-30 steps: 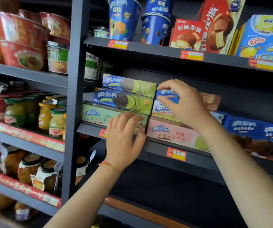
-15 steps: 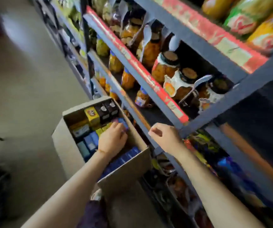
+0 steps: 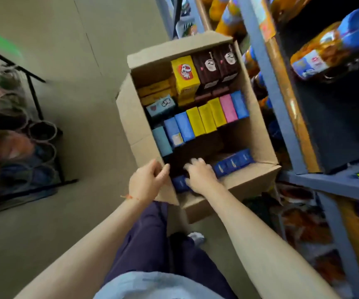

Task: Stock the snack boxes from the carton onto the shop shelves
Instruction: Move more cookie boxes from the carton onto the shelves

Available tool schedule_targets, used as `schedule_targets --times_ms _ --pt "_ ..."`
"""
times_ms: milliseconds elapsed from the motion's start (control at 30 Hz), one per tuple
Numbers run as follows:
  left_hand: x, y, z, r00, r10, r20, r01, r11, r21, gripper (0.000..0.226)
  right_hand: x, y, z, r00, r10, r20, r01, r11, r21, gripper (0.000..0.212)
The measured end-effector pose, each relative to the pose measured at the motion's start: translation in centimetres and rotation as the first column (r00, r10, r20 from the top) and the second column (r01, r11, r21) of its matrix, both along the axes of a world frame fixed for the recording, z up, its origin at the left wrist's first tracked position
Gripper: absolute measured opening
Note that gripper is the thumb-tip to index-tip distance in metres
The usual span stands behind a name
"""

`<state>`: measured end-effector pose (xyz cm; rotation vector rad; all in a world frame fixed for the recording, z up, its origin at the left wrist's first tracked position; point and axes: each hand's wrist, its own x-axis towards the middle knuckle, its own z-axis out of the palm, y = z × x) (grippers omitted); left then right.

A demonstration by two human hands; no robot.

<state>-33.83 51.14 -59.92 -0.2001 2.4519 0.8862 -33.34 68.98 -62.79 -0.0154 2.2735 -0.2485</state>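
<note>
We are looking down into an open cardboard carton (image 3: 258, 134) that sits on the floor (image 3: 66, 83) just beside the blue shelves (image 3: 271, 87) on our right. Both of our hands are at its near end.

Our left hand (image 3: 147, 183) is at the near left corner of the carton, thumb and fingers curled over the cardboard flap there, so this grip is grasping the carton's edge. Our right hand (image 3: 200, 175) reaches down inside, fingers bent and spread over the dark blue boxes (image 3: 232, 164) that lie in a row along the near wall. It touches them, but the blur keeps us from telling whether that grip has closed on one or simply rests on top.

The snack boxes are all in the carton. Beyond the dark blue ones is a bare stretch of the carton's bottom, then a slanted row of upright boxes: teal, blue, yellow boxes (image 3: 206, 119), one pink box (image 3: 228, 108) and another blue. At the far end stand a larger yellow box (image 3: 185, 75) with a cartoon face and two brown boxes (image 3: 215, 66) beside it, with flatter yellow packs to their left.

On the shelves at right lie orange bottles (image 3: 323, 50) with blue caps. Across the aisle at left is a black wire rack (image 3: 33, 91) with blurred goods.
</note>
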Motion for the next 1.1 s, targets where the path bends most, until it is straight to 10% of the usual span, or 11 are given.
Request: schedule_targets --times_ms 267,700,1100 --pt "0.2 -0.1 -1.1 0.999 -0.053 0.005 0.051 0.983 0.175 0.048 -1.2 -1.2 -4.3 0.916 0.281 0.286 -0.318 0.943 0.092 0.087" --pt "0.7 -0.3 -1.4 0.999 -0.033 -0.009 0.034 0.985 0.171 0.04 -2.4 -2.2 -3.1 0.846 0.532 0.042 -0.533 0.846 0.016 0.059" --pt "0.0 1.6 3.2 0.989 0.1 -0.108 -0.079 0.979 0.185 0.036 -1.4 1.3 7.0 0.987 -0.012 -0.16 -0.032 0.962 -0.272 0.057"
